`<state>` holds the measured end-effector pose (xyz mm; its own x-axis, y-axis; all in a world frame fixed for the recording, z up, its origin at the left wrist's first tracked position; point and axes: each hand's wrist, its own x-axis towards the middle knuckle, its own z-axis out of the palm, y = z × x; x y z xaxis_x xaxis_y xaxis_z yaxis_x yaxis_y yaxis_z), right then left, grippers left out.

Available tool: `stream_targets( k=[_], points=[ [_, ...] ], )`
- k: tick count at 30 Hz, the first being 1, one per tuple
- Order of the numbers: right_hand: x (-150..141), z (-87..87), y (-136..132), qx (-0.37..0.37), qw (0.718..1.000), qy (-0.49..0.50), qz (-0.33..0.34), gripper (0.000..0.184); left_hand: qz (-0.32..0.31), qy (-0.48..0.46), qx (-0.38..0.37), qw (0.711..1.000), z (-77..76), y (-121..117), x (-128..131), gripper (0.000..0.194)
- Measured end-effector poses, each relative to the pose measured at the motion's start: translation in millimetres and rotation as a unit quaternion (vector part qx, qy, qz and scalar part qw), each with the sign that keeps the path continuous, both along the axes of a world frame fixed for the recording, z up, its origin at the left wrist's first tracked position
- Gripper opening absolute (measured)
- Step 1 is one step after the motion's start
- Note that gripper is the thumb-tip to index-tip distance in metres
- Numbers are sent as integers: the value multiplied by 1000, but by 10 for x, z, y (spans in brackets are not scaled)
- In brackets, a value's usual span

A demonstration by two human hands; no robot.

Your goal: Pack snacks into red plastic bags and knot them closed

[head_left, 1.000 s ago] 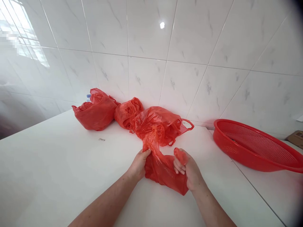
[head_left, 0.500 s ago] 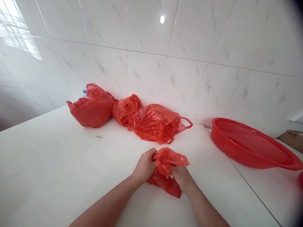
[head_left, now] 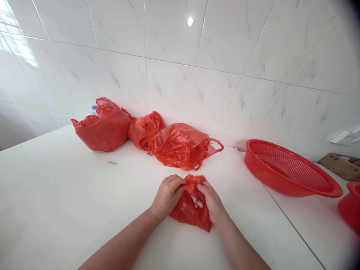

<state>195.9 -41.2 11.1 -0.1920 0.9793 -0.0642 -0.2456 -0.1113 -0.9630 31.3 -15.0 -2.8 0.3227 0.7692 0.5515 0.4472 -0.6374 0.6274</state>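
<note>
A small red plastic bag [head_left: 189, 212] rests on the white table between both hands, its top bunched up. My left hand [head_left: 168, 195] pinches the gathered plastic on the left side, thumb against fingers. Closed around the right side of the same bag is my right hand [head_left: 212, 200], with its thumb near the top and some fingertips showing in front of the plastic. What the bag contains is hidden. Just beyond it lies a larger crumpled red plastic bag [head_left: 180, 146] with a loop handle sticking out to the right.
Against the tiled wall sit another red bag [head_left: 146, 131] and a bulky one [head_left: 104, 131] with a blue bottle cap behind it. To the right are a red mesh basket [head_left: 287, 168], a cardboard box [head_left: 341, 165] and a red container [head_left: 350, 206]. A table seam runs below the basket.
The bag's loose top and handle, spread to the right before, are now drawn in between my hands. My right hand has shifted up its side, thumb now showing. The view has turned slightly right.
</note>
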Motion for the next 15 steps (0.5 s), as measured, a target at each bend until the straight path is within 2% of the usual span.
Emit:
stream_targets(
  k=[3, 5, 6, 12, 15],
  points=[
    [43, -14, 6, 4, 999, 41, 34, 42, 26, -4, -14, 1000, -9, 25, -29, 22],
    [66, -16, 14, 17, 998, 31, 51, 55, 35, -2, -13, 999, -5, 23, -34, 22],
    [73, -15, 17, 27, 998, 13, 52, 54, 38, -1, -12, 999, -4, 20, -32, 23],
    [44, 10, 7, 65, 987, -150, 7, 20, 63, -4, -10, 998, -22, 16, -18, 21],
    [19, -7, 14, 96, 968, -225, -52, 28, 71, -3, -9, 997, -18, 6, -18, 18]
  ],
)
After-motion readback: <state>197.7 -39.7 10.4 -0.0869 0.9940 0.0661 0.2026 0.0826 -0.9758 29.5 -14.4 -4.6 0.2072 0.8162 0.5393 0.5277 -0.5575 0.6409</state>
